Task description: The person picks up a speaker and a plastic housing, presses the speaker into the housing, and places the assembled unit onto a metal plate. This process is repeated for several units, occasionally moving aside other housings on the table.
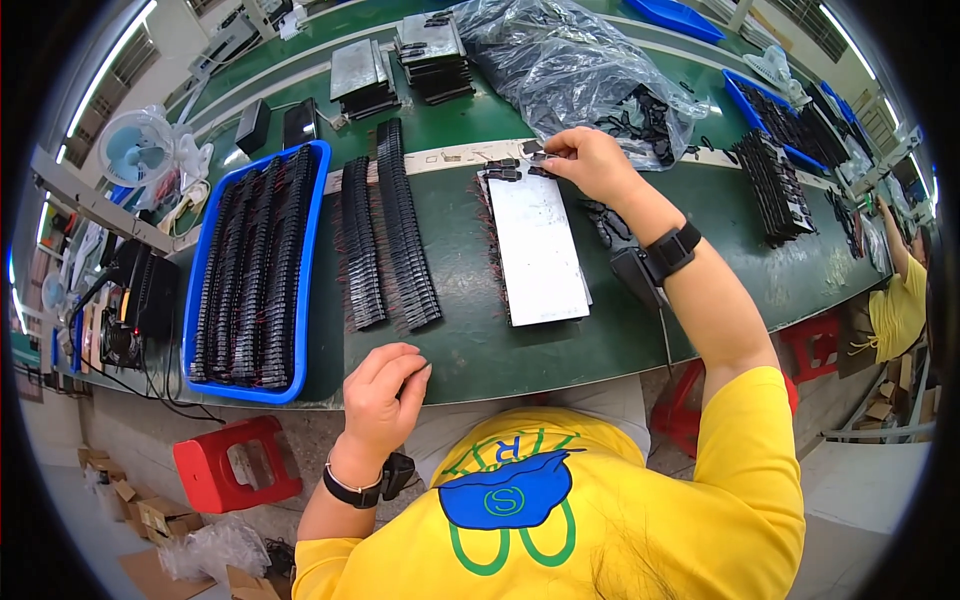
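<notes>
A stack of flat silvery-white metal plates [540,250] lies before me on the green bench, with thin red wires along its left side. Several small black plastic pieces [503,170] sit at the far end of the top plate. There my right hand [598,170] is closed in a pinch on a small black piece [533,150], partly hidden by the fingertips. My left hand [383,398] hangs by the bench's near edge, fingers loosely curled in with no object visible in them. Two long rows of black parts [405,225] stand left of the plates.
A blue tray [190,330] of black wired parts is at left. Further off are stacked plates [360,75] and a clear plastic bag [570,70] with black pieces. A dark tool [632,262] lies right of the plates. Red stools [235,465] stand below; a co-worker [897,300] is at far right.
</notes>
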Available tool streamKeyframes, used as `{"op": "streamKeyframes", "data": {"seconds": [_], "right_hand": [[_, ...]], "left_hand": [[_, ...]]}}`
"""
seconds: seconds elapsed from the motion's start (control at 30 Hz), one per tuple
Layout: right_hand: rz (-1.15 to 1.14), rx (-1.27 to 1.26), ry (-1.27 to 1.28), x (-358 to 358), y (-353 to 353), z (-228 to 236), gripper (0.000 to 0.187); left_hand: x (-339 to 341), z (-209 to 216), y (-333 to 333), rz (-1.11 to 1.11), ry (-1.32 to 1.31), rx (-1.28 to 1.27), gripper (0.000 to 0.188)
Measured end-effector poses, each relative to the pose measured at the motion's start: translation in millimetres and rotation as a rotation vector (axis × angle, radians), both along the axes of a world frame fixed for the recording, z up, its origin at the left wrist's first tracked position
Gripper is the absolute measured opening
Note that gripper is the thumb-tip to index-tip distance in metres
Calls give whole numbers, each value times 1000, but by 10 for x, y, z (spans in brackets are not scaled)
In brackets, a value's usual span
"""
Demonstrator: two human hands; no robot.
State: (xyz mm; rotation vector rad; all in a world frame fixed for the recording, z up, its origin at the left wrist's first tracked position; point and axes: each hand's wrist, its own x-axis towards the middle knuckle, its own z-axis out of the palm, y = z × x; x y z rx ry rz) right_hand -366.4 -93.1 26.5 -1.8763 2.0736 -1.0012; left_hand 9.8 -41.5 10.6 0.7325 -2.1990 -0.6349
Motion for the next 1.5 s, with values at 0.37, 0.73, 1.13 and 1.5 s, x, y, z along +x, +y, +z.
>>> {"op": "streamKeyframes", "data": {"seconds": [0.37,0.73,1.13,1.5], "right_hand": [[326,291,-854,1109,1357,387,23],[418,48,-507,1409,1637,-46,28],[377,-205,-223,1438,1672,-145,28],[415,-211,-332,1426,1656,-191,26]], "left_hand": [[-252,188,118,-269,359,966,16],[-404,41,205,-287,247,1304,12],[-390,-57,312,-376,289,894,8],[-370,-118,253,-462,319,907,11]]}}
